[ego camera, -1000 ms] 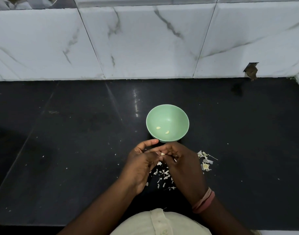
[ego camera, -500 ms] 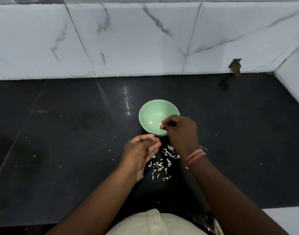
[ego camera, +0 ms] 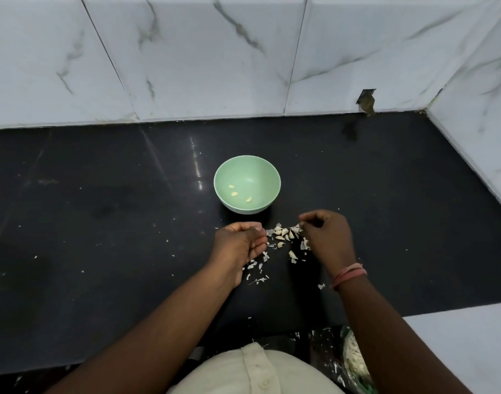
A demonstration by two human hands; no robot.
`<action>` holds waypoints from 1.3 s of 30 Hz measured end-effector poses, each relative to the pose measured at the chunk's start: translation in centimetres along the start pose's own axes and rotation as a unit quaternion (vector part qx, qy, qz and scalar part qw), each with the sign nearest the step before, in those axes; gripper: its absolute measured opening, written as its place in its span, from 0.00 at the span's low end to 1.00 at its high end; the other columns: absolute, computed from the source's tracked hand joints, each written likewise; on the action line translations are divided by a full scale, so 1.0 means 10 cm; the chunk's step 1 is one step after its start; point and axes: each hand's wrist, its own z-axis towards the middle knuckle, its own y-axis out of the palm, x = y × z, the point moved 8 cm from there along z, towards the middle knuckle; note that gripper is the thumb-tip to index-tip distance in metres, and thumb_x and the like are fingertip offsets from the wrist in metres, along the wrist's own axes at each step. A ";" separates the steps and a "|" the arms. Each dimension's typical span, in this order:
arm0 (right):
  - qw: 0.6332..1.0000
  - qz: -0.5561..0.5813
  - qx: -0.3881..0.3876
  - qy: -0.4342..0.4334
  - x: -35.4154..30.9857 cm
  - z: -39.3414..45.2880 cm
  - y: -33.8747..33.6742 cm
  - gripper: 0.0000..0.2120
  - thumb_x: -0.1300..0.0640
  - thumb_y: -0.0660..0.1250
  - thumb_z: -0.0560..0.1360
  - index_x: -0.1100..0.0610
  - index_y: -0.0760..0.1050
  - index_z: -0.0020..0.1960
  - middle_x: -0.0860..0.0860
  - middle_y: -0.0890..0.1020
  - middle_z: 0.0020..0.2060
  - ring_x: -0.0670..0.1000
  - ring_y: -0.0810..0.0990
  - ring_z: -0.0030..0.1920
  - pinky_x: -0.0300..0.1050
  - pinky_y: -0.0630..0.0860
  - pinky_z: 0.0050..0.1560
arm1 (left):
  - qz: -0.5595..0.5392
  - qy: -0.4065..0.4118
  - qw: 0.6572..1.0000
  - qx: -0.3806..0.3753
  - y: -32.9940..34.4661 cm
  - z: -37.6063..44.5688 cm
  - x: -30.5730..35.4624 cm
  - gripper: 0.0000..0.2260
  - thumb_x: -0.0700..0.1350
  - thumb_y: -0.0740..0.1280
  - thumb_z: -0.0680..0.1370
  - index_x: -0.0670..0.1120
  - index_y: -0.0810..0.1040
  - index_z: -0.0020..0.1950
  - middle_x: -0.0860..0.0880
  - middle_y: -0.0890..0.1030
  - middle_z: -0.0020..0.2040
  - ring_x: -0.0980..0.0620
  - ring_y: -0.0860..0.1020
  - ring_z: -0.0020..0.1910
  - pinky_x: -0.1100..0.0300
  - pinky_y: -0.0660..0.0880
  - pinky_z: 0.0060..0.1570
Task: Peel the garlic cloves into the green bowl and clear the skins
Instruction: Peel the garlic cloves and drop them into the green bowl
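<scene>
Your green bowl (ego camera: 247, 184) sits on the black counter (ego camera: 101, 223), a little beyond both hands and roughly midway between them. Three peeled cloves (ego camera: 234, 194) lie on its floor, towards the near left side.

Nearer to you, a cluster of unpeeled garlic cloves (ego camera: 283, 237) lies on the counter between your hands, with loose skins (ego camera: 256, 270) scattered around it and trailing towards you.

Your left hand (ego camera: 240, 245) hovers left of the cluster, side-on with the palm turned right. Its fingers are loosely curved and close together, their tips near the leftmost scraps of skin. You cannot tell whether it holds anything in the palm.

Your right hand (ego camera: 327, 234) is right of the cluster, knuckles up, fingers curled under. Its fingertips pinch something small at the far right edge of the pile, where a thin stem-like sliver runs left from the pinch; what exactly it grips is too small to make out. Pink bands (ego camera: 348, 275) circle that wrist.

A white marble-patterned wall (ego camera: 243, 52) stands behind the counter and along its right side
</scene>
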 end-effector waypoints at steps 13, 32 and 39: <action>0.973 -0.187 -0.054 -0.124 0.02 -0.10 0.29 0.07 0.61 0.68 0.77 0.59 0.85 0.50 0.55 0.85 0.47 0.56 0.82 0.49 0.47 0.75 0.51 | 0.042 0.016 0.999 0.012 0.22 0.06 -0.21 0.09 0.31 0.62 0.81 0.41 0.80 0.51 0.42 0.82 0.47 0.48 0.80 0.45 0.64 0.81 0.41; 0.964 -0.162 -0.097 -0.189 -0.19 -0.18 0.42 0.03 0.61 0.68 0.78 0.58 0.76 0.45 0.55 0.82 0.44 0.55 0.78 0.46 0.45 0.71 0.46 | 0.099 0.105 0.990 -0.001 0.14 -0.11 -0.14 0.07 0.35 0.68 0.79 0.44 0.85 0.53 0.44 0.83 0.42 0.51 0.77 0.40 0.58 0.75 0.44; 0.984 0.067 -0.135 -0.098 -0.23 -0.41 0.34 0.05 0.63 0.72 0.76 0.55 0.84 0.48 0.49 0.86 0.40 0.42 0.80 0.36 0.33 0.76 0.41 | 0.072 0.099 0.991 -0.050 0.02 -0.17 -0.06 0.06 0.35 0.72 0.77 0.37 0.84 0.53 0.43 0.85 0.42 0.56 0.81 0.36 0.65 0.78 0.38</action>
